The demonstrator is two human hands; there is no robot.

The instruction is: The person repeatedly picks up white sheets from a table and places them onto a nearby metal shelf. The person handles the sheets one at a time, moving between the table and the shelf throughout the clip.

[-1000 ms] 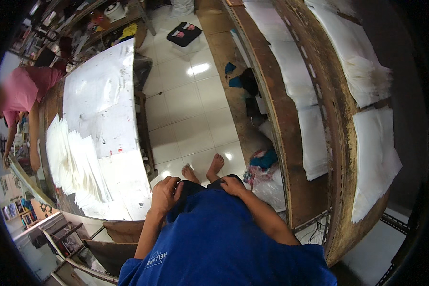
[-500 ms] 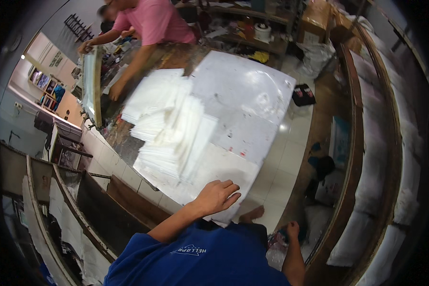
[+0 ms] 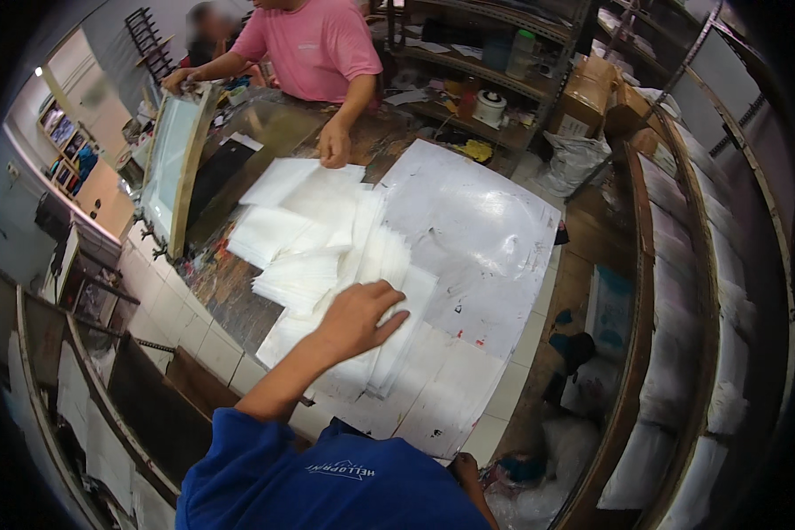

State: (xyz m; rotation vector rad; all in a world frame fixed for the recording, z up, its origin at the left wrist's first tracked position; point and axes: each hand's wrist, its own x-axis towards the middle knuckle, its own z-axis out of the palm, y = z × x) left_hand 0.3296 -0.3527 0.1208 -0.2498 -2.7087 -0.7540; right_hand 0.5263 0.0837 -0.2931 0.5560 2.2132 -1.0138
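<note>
Overlapping stacks of thin white sheets (image 3: 314, 225) lie fanned across a table; whether they are cloth or paper I cannot tell. My left hand (image 3: 362, 318) is over the near part of the pile, palm down, thumb apart from the fingers, with nothing seen in its grasp. Low beside the table's near edge is my right hand (image 3: 468, 468), partly hidden by my blue shirt, its fingers unclear. Across the table, the hand (image 3: 334, 144) of a person in pink touches the far sheets. That person's other hand (image 3: 177, 81) is on a tilted wood-edged frame (image 3: 185, 190).
A large white board (image 3: 468, 238) covers the table's right side. Racks with white stacked material (image 3: 671, 327) run along the right. Dark rack panels (image 3: 137, 397) stand at lower left. Behind are metal shelves (image 3: 477, 66) and a cardboard box (image 3: 583, 93).
My left hand has moved forward from the board's near edge onto the sheets. My right hand has come closer to the table. The other person's near hand has shifted right to the far sheets.
</note>
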